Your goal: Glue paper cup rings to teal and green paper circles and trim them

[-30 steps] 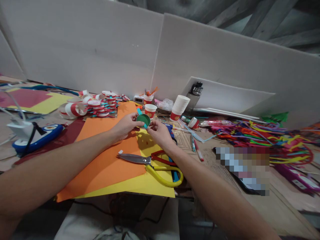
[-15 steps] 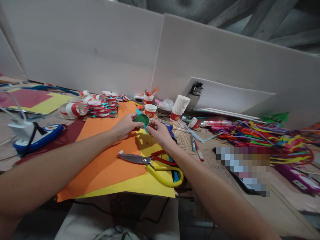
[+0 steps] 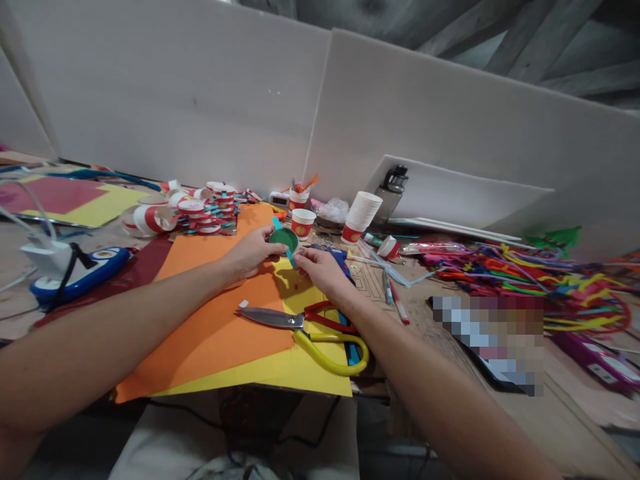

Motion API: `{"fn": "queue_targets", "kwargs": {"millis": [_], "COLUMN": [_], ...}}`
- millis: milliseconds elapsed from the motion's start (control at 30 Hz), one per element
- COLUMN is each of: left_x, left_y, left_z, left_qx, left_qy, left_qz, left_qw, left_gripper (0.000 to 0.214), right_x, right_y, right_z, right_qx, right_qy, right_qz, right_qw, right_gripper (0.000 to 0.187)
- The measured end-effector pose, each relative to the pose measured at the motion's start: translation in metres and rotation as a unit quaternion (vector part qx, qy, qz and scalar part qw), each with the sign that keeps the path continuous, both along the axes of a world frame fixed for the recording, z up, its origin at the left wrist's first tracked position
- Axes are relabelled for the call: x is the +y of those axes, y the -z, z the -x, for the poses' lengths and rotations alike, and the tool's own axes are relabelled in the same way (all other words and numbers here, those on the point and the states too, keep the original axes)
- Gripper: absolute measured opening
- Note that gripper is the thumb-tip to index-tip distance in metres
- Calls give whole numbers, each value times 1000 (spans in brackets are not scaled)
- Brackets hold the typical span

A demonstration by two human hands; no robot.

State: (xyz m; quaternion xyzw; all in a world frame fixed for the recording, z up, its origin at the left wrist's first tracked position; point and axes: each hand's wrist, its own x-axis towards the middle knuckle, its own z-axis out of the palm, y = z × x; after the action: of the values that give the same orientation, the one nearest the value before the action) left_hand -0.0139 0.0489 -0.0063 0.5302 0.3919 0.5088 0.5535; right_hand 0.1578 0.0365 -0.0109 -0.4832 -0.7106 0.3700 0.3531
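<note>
My left hand (image 3: 255,253) grips the rim of a shallow round piece with a green inner face (image 3: 283,239), apparently a cut-down paper cup. A blue strip (image 3: 291,259) sticks out at its lower right, and another blue end shows at the top. The fingertips of my right hand (image 3: 320,267) are pinched together at the lower strip. Below the hands, large scissors (image 3: 293,320) with one red and one yellow handle lie partly open on orange paper (image 3: 215,327) and yellow paper (image 3: 300,373).
Behind the hands stand a paper cup (image 3: 303,223) and a cup stack (image 3: 360,217). Cut cups with blue tabs (image 3: 200,207) pile up at left, near a blue power strip (image 3: 83,277). A phone (image 3: 485,347) and colourful pipe cleaners (image 3: 525,273) lie at right.
My right hand's fingers have shifted slightly down and away from the green disc, along the blue strip. My left hand keeps its hold. The view has moved very little.
</note>
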Motion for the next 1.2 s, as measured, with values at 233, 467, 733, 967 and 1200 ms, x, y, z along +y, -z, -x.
{"fn": "queue_targets", "kwargs": {"millis": [233, 467, 733, 967, 1200], "left_x": [2, 2, 0, 0, 1], "left_y": [4, 4, 1, 1, 2], "left_z": [0, 0, 0, 0, 1], "left_qx": [1, 9, 0, -23, 17], "left_qy": [13, 14, 22, 38, 39], "left_qz": [-7, -13, 3, 13, -23], "left_qw": [1000, 1000, 1000, 999, 999], "left_gripper": [27, 24, 25, 24, 25], "right_x": [-3, -4, -4, -2, -3], "right_y": [1, -1, -1, 2, 2], "right_z": [3, 5, 4, 3, 4], "right_qx": [-27, -41, -51, -51, -45], "right_qy": [12, 21, 28, 29, 21], "right_qz": [17, 15, 19, 16, 19], "right_qw": [999, 999, 998, 998, 999], "right_gripper": [18, 17, 18, 21, 19]}}
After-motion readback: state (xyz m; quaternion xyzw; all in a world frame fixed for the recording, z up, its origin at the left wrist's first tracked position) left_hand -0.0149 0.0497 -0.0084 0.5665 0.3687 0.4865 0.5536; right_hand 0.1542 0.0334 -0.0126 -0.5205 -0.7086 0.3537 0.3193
